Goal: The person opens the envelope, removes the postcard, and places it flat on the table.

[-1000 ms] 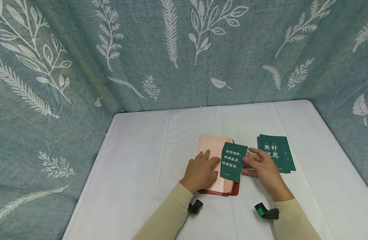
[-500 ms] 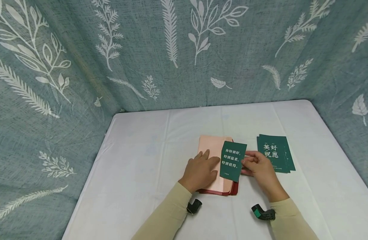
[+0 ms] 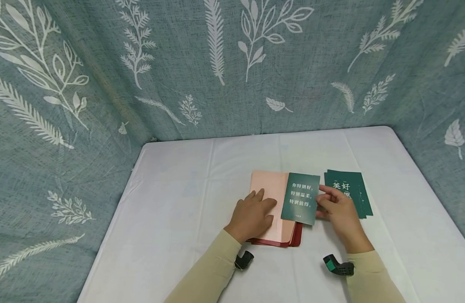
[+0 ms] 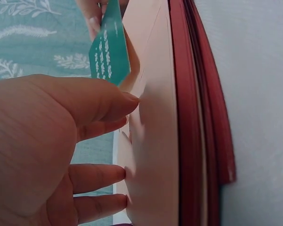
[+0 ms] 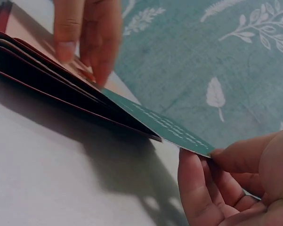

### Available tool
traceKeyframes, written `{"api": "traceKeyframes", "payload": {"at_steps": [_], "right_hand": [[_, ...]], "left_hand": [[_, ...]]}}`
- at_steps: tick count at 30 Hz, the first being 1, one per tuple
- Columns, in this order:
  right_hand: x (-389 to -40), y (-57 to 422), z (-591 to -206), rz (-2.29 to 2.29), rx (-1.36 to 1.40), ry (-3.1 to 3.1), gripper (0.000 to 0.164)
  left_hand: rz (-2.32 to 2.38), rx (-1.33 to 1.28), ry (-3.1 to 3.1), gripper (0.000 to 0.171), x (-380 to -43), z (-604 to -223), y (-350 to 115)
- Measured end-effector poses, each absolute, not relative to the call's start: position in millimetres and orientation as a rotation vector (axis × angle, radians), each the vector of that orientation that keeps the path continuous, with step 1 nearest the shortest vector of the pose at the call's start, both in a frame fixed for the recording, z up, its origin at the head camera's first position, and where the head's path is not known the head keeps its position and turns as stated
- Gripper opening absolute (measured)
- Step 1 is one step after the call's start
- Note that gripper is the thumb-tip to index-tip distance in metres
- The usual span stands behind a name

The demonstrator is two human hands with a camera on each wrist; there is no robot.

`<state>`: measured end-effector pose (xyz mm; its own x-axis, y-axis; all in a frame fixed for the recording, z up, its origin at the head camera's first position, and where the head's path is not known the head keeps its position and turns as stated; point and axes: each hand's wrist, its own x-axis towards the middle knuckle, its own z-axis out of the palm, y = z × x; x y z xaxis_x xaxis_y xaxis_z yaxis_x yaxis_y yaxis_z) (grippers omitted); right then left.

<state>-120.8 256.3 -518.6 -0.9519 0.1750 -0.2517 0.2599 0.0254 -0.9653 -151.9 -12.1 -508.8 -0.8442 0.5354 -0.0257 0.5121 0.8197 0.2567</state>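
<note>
A green card with white printed characters is pinched by its right edge between the thumb and fingers of my right hand. The card tilts over the right side of a flat pink item with red layers; whether this is a booklet or a stack of envelopes I cannot tell. My left hand rests on its pink face, fingers spread. In the right wrist view, the layers gap apart at one side, and the card runs along the top one. The left wrist view shows my left fingertips touching the pink surface.
More green cards with white characters lie overlapped on the table, right behind my right hand. A white cloth covers the table. Teal curtains with white leaf prints hang behind it and at both sides.
The card has moved right and slightly away from me, with its angle turned straighter, still in my right hand. My right hand went a little left, then back right. My left hand stays put.
</note>
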Motion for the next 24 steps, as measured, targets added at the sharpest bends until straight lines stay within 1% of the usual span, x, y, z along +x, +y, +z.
{"api": "traceKeyframes", "payload": {"at_steps": [15, 24], "right_hand": [[-123.4, 287.8, -519.0, -2.144, 0.599, 2.282, 0.045], [-123.5, 304.2, -517.7, -2.142, 0.747, 2.322, 0.041]], "left_hand": [[0.385, 0.852, 2.909, 0.039, -151.2, -507.9, -13.4], [0.381, 0.848, 2.905, 0.039, -151.9, -507.9, -12.7]]}}
